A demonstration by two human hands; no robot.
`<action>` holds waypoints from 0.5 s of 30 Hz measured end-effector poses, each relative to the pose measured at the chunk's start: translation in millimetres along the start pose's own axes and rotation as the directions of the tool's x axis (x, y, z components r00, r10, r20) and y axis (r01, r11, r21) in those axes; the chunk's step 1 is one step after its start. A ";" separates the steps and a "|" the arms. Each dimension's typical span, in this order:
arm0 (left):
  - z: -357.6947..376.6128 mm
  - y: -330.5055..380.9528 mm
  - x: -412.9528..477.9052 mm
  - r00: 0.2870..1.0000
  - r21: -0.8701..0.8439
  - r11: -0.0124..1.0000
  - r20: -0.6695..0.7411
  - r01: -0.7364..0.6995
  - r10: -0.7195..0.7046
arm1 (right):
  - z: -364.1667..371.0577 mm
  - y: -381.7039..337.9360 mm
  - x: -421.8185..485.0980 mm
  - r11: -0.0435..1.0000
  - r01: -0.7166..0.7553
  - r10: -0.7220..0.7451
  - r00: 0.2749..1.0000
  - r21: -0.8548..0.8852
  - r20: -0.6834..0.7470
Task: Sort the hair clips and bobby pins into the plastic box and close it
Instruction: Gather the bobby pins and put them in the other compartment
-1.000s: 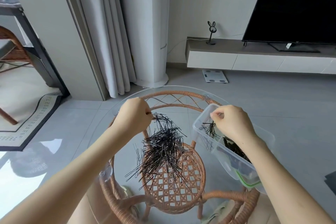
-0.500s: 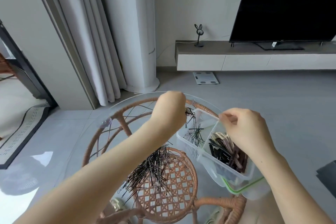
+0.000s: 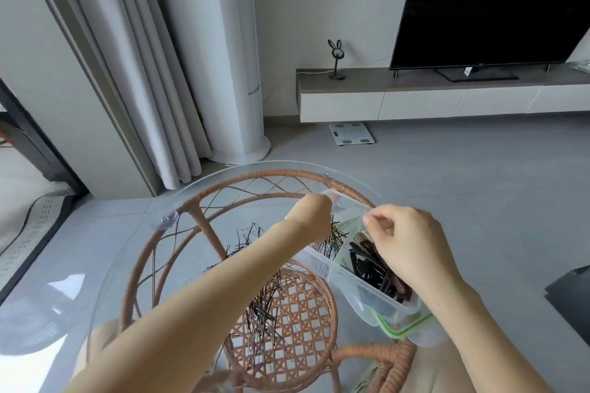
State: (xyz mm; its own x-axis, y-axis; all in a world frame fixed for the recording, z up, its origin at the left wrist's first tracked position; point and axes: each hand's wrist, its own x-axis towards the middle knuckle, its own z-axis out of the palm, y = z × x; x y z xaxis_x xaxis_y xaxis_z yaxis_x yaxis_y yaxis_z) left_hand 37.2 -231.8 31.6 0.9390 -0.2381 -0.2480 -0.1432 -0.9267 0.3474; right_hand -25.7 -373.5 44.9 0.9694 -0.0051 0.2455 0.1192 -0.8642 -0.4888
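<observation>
left hand (image 3: pixel 311 217) holding bobby pins (image 3: pixel 339 232), over box (image 3: pixel 351 284)

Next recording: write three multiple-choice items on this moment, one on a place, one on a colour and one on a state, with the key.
1. Where does the loose pile of bobby pins lie?
A. on the glass table, left of the plastic box
B. in a drawer
C. on a chair

2. What colour is the seal on the lid at the box's near end?
A. red
B. green
C. blue

3. The plastic box is:
A. closed
B. upside down
C. open on top

Key:
1 A, because the pins spread over the glass beside the box.
2 B, because a green strip edges the lid.
3 C, because both compartments show their contents uncovered.
</observation>
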 end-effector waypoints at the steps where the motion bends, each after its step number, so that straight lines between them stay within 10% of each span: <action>1: -3.5 -3.1 -0.5 1.000 -0.010 1.000 0.011 -0.004 0.004 | 0.5 -0.7 -1.0 1.000 0.002 -0.002 1.000 0.005 0.003; 7: -45.8 -39.8 -36.8 0.995 -0.347 0.937 -0.069 0.042 -0.070 | 2.6 -20.0 -14.7 0.994 0.096 -0.096 0.995 0.057 -0.006; 15: -3.0 -126.8 -100.5 0.957 0.186 0.949 0.086 0.256 -0.275 | 66.6 -62.1 -60.8 0.961 0.277 -0.250 0.838 0.016 0.484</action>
State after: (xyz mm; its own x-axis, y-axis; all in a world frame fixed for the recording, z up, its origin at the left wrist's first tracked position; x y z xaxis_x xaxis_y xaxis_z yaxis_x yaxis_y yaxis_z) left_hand -38.1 -89.5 15.1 0.9116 0.0022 -0.4111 0.0464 -0.9941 0.0976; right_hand -77.7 -286.0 4.6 0.8868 0.4556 -0.0775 0.3868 -0.8235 -0.4150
